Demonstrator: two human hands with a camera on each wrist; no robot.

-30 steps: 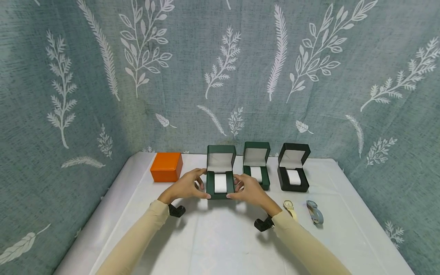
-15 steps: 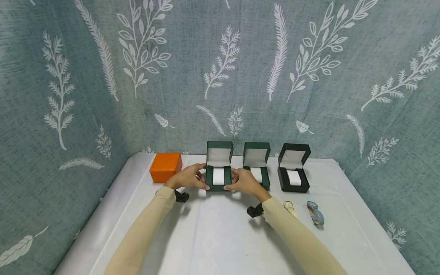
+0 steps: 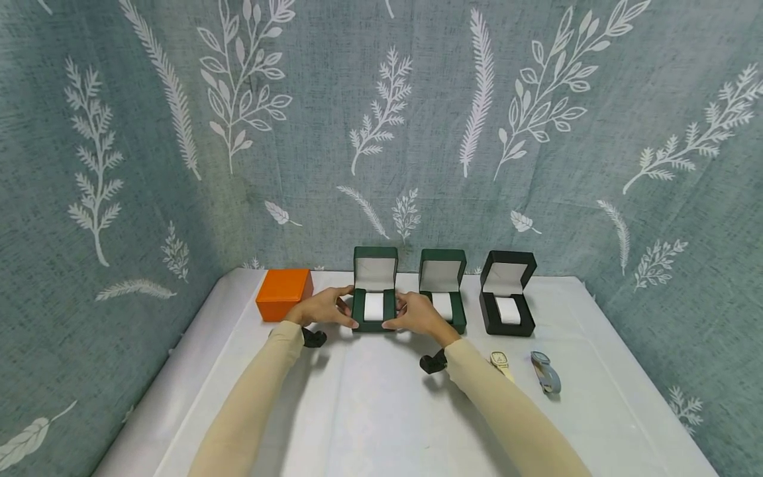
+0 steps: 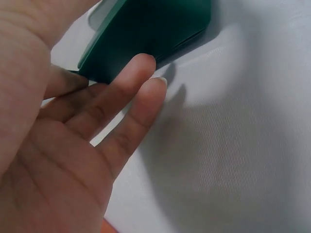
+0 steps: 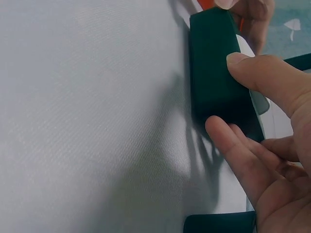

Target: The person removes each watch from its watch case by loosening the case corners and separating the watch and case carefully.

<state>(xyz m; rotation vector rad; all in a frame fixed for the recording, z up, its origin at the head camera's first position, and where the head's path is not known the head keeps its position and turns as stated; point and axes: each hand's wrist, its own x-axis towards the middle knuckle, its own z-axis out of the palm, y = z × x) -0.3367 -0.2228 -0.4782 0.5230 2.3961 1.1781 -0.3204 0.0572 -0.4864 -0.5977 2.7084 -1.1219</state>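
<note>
A green watch box (image 3: 371, 326) with its lid raised and a white cushion inside stands near the back of the table, between both hands. My left hand (image 3: 324, 308) holds its left side, thumb at the front corner. On the right side my right hand (image 3: 419, 314) grips it the same way, as the right wrist view shows with the thumb on the box's front (image 5: 214, 63). In the left wrist view, two fingers (image 4: 141, 73) reach along the green wall. A second open green watch box (image 3: 456, 311) sits just right of my right hand, partly hidden by it.
An orange box (image 3: 283, 288), lid closed, stands left of my left hand. Farther right is an open black watch box (image 3: 507, 324) with a white cushion. A gold-toned watch (image 3: 499, 361) and a grey-blue watch (image 3: 545, 371) lie on the white table (image 3: 381, 411). Patterned cloth hangs behind.
Both hands have moved the green watch box back, away from me, toward the hanging cloth, bringing it about level with the other open boxes. In the last half second it has hardly moved.
</note>
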